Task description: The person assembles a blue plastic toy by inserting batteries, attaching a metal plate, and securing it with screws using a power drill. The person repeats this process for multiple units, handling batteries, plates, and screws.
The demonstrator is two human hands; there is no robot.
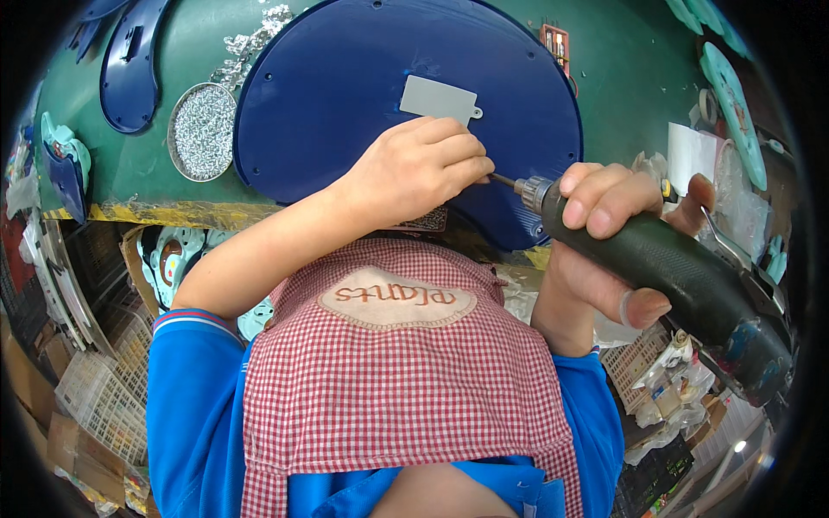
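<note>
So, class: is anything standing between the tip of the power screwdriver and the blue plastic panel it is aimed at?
Only the left hand. Its fingers pinch around the bit where the power screwdriver, gripped by the right hand, meets the blue plastic panel, hiding the tip. No other thing lies between them.

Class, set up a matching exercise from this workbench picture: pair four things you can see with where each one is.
Things:
1. Large dark blue plastic shell
2. Round metal dish of small screws
3. Grey rectangular cover
4. Dark green powered screwdriver

Places:
A. in the right hand
B. on the blue shell, above the left hand
C. left of the blue shell
D. on the green bench, under both hands

Pairs: 1-D, 2-C, 3-B, 4-A
</note>
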